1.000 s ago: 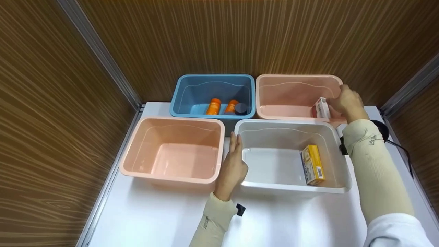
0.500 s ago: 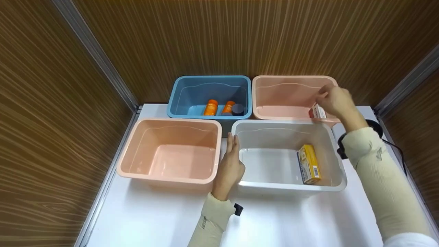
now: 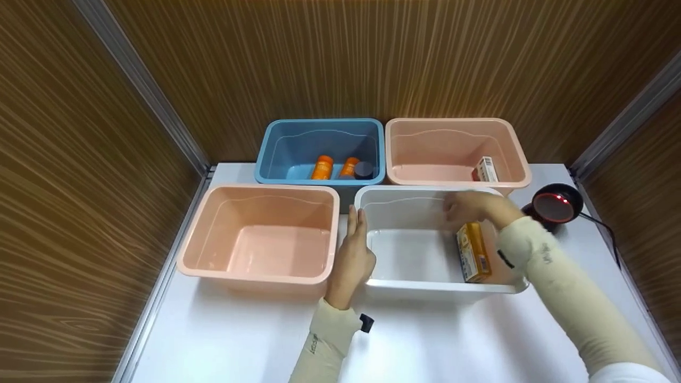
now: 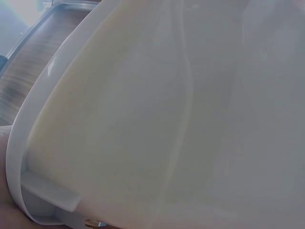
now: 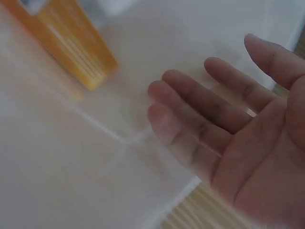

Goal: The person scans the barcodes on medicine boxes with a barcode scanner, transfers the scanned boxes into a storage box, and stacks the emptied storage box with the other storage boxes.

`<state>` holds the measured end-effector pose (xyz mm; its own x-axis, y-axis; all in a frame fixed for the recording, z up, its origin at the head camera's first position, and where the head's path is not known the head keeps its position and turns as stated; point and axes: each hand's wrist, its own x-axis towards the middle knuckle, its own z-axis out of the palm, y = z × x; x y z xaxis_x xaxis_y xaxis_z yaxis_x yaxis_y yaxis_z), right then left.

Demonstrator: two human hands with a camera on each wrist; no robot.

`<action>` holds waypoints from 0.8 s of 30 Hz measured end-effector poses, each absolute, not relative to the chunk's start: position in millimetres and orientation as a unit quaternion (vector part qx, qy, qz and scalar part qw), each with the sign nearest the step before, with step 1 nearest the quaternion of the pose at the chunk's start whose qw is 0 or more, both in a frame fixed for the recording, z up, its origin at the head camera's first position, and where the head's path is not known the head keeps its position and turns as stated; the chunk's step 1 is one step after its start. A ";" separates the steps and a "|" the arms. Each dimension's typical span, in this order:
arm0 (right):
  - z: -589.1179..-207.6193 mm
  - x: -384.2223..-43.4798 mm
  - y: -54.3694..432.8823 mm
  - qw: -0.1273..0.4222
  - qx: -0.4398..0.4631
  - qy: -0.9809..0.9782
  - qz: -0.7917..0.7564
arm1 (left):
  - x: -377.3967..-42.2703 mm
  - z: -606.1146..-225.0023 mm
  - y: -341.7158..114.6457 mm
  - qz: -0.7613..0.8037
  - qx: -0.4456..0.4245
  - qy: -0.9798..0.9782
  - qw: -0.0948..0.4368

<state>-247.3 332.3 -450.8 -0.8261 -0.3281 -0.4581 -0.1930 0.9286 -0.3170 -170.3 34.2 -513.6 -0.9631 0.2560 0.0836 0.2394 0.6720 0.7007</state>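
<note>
My right hand [image 3: 472,206] hangs over the right end of the white bin [image 3: 433,286], blurred by motion. In the right wrist view its fingers [image 5: 209,112] are spread loosely and hold nothing. Beside it, a yellow medicine box [image 3: 471,254] leans inside the bin near the right wall; one orange end of the yellow box [image 5: 78,45] shows at the upper left of that view. My left hand [image 3: 351,263] lies along the bin's left rim, two fingers pointing straight ahead. The bin's pale wall [image 4: 133,114] fills the left wrist view.
Behind stand a blue bin [image 3: 319,181] with orange bottles [image 3: 322,167] and a dark-capped one, and a pink bin [image 3: 452,125] containing a small red-and-white box [image 3: 486,169]. Another pink bin [image 3: 258,277] is at left. A black scanner-like device [image 3: 556,205] glows red at right.
My right hand has left the red-and-white box in the back pink bin and come forward and left over the white bin. The left hand stays at the white bin's rim.
</note>
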 end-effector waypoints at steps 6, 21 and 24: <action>-472.8 -243.4 322.4 0.334 -0.105 0.934 -0.079 | -170.5 -515.9 35.3 0.381 0.134 0.915 0.018; -494.3 -229.9 315.0 0.347 -0.102 0.932 -0.015 | -171.9 -511.4 34.0 0.375 0.128 0.918 0.024; -494.6 -230.9 316.1 0.338 -0.109 0.935 -0.007 | -171.8 -511.2 34.4 0.376 0.129 0.917 0.029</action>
<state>-230.9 316.1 -494.6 -0.7480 -0.2082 -0.6302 -0.1990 0.9762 -0.0862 -171.8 34.4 -511.2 -0.9652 0.2580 0.0433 0.2141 0.6840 0.6973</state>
